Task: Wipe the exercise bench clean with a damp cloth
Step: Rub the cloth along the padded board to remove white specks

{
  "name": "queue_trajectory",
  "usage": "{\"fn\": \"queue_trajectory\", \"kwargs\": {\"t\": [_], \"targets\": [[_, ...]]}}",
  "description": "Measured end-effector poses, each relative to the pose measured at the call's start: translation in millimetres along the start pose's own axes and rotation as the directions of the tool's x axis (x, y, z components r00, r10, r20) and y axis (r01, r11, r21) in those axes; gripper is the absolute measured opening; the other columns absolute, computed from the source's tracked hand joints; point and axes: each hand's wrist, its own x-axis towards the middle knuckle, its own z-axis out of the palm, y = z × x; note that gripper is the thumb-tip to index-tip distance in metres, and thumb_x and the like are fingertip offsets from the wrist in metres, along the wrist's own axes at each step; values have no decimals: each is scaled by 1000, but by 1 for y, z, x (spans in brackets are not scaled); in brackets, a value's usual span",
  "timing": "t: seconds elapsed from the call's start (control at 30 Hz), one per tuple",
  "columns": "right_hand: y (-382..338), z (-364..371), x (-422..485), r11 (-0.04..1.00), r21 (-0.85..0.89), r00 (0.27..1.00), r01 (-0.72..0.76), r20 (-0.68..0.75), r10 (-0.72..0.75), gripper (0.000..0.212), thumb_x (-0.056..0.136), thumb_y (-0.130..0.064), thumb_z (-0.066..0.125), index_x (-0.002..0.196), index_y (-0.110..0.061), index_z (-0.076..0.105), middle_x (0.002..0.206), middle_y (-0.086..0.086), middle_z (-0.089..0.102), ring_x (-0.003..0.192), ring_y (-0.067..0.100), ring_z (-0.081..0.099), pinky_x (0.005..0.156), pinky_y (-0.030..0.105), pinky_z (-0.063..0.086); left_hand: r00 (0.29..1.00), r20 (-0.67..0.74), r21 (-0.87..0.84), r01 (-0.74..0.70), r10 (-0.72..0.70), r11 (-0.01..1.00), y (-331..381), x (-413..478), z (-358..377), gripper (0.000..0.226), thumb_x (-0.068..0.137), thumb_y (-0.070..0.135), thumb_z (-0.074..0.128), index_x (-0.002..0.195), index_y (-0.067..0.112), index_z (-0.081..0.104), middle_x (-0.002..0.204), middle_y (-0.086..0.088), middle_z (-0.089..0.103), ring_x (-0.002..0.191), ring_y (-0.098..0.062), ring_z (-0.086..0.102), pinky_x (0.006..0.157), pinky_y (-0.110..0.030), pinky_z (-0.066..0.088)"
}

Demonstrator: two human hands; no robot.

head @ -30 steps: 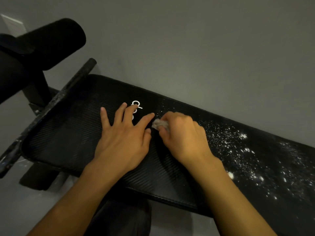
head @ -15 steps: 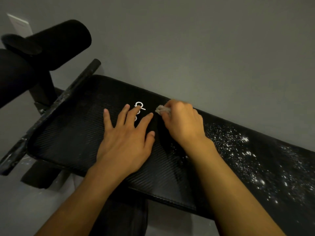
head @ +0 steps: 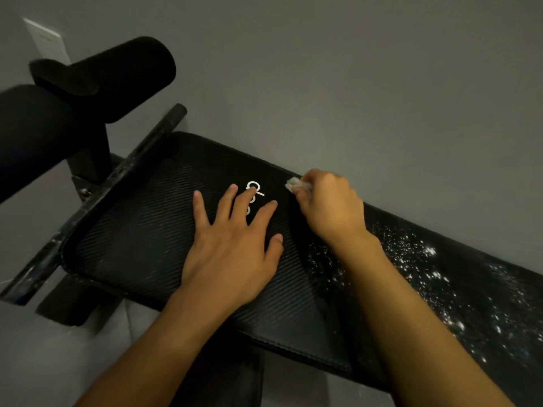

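Head cam is the only angle here, so that's what we've got. Smack in the middle of the frame the left hand [head: 232, 254] lies flat on the bench [head: 132, 236], fingers straight and spread. It's gripping nothing, just pressing on the black ribbed pad, with its fingertips partly over a white logo [head: 254, 188]. The right hand [head: 329, 210] is curled round a small wadded pale cloth [head: 296, 185]. The cloth pokes out of the fingers at the pad's far edge, just right of the logo and close to the grey wall [head: 352, 83].

Progress, as far as I can judge: the left stretch of the pad, from the rounded end to about where the hands are, looks dark and speck-free, so probably done. Right of the wrist the pad is covered in white specks [head: 426, 259], thickest toward the right edge, with a lighter scatter just below the wrist. So there's a good chunk left.

Stuff I can't make out:
- Most of the cloth is buried in the fist, so no idea how big or how damp it is.
- The bench runs off the right edge of the frame, so I can't tell how far the mess goes.
- The logo is half covered and unreadable.
- Under the pad it's all shadow.
- The black foam rollers [head: 117, 77] sit upper left, one cut off by the frame edge.
- The bar [head: 117, 177] across the pad's end has pale marks. Dust or worn paint, can't tell.
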Motion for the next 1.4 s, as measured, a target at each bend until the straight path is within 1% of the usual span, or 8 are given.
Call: {"fn": "queue_trajectory", "kwargs": {"t": [0.13, 0.33, 0.47, 0.67, 0.83, 1.0, 1.23, 1.4], "targets": [[7, -4, 9, 999, 47, 999, -14, 40, 12, 27, 97, -39, 59, 118, -24, 65, 111, 6, 68, 99, 29, 65, 81, 47, 57, 1000, -6, -5, 1, -1, 1000, 0, 0, 0, 71, 95, 61, 13, 159, 35, 25, 170, -6, 17, 158, -28, 4, 122, -68, -6], [4, -2, 32, 997, 5, 996, -82, 44, 82, 26, 100, -33, 55, 118, -16, 65, 113, 13, 67, 99, 36, 64, 72, 38, 49, 1000, -19, -23, -11, 10, 1000, -1, -2, -1, 64, 98, 52, 16, 157, 32, 33, 168, -6, 25, 158, -29, 12, 122, -68, -2], [1, -12, -26, 1000, -22, 994, 10, 111, -8, 24, 99, -42, 55, 116, -27, 62, 104, 1, 67, 88, 22, 67, 76, 44, 58, 999, -36, -42, -8, 7, 999, -2, -1, -3, 59, 100, 42, 19, 153, 32, 41, 165, -7, 33, 156, -29, 20, 122, -69, 6], [-2, -20, -150, 990, 10, 969, 142, 200, -141, 25, 99, -54, 40, 109, -37, 55, 99, -15, 57, 80, 10, 64, 66, 38, 56, 999, -29, -44, -22, 21, 999, -3, -1, -3, 57, 100, 42, 20, 151, 33, 43, 165, -8, 32, 156, -31, 18, 122, -69, 3], [6, -24, -188, 992, -4, 980, 128, 154, -126, 25, 86, -57, 46, 102, -43, 59, 87, -19, 58, 61, 4, 63, 40, 25, 49, 1000, -13, -47, -28, 27, 998, 0, 0, -4, 49, 101, 41, 32, 147, 32, 49, 162, -11, 35, 155, -35, 21, 121, -71, 5], [12, -25, -175, 988, -11, 980, 156, 125, -154, 30, 91, -60, 36, 107, -41, 54, 94, -17, 56, 73, 9, 64, 53, 35, 53, 997, -40, -67, -63, 60, 996, 2, -4, -5, 48, 98, 42, 36, 141, 30, 55, 157, -11, 42, 152, -34, 27, 121, -70, 10], [20, -27, -193, 978, 26, 965, 208, 155, -210, 24, 87, -56, 48, 101, -39, 58, 87, -16, 56, 65, 9, 63, 44, 32, 50, 990, -93, -71, -116, 110, 991, 2, -12, 0, 45, 97, 40, 37, 128, 28, 68, 143, -10, 57, 140, -33, 46, 118, -67, 25], [18, -21, -172, 984, 21, 979, 177, 98, -178, 22, 92, -54, 49, 106, -38, 55, 93, -16, 57, 73, 12, 65, 55, 37, 53, 994, -66, -12, -86, 85, 996, 15, -19, 7, 45, 97, 42, 43, 138, 33, 60, 151, -14, 50, 146, -38, 39, 116, -74, 20]]}}
